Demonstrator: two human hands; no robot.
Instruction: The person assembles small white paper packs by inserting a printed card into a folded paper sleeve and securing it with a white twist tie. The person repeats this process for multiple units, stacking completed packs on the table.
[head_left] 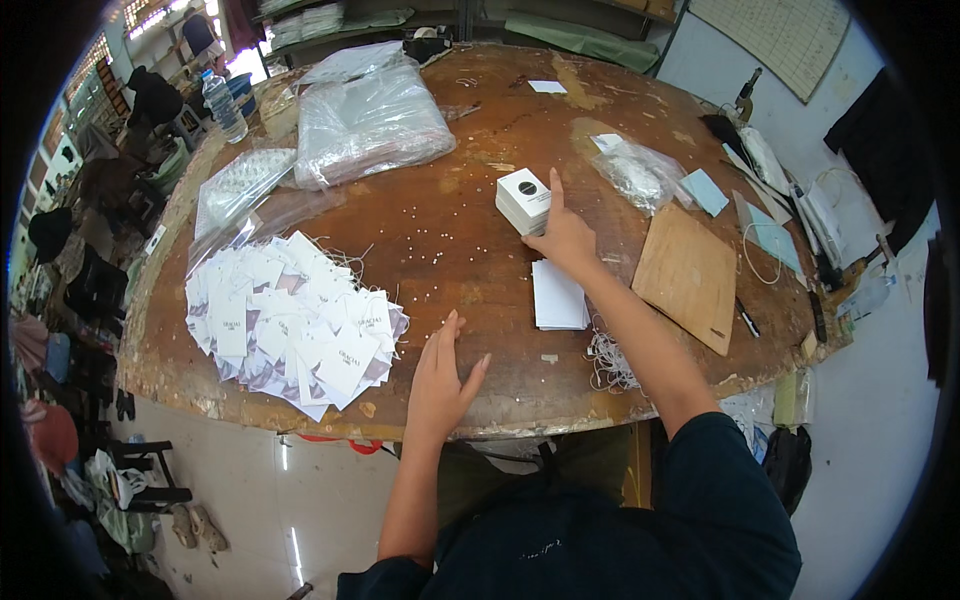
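At the near edge of the worn wooden counter (pixel 450 250), my left hand (pixel 440 375) lay flat with its fingers spread, holding nothing. Just to its left I saw a fanned heap of white paper tags (pixel 290 320) with loose strings. To its right, a tangle of white string loops (pixel 608 360) sat at the edge beside my right forearm, and a low stack of blank white cards (pixel 558 295) lay just beyond that. Farther out, my right hand (pixel 565 240) rested against a taller white card stack (pixel 525 198) with a black round mark on top, forefinger straight up its side; I couldn't tell whether it gripped the stack. A brown board (pixel 690 275) lay to the right. Farthest off were clear plastic bags (pixel 370 125) and a water bottle (pixel 223 105).
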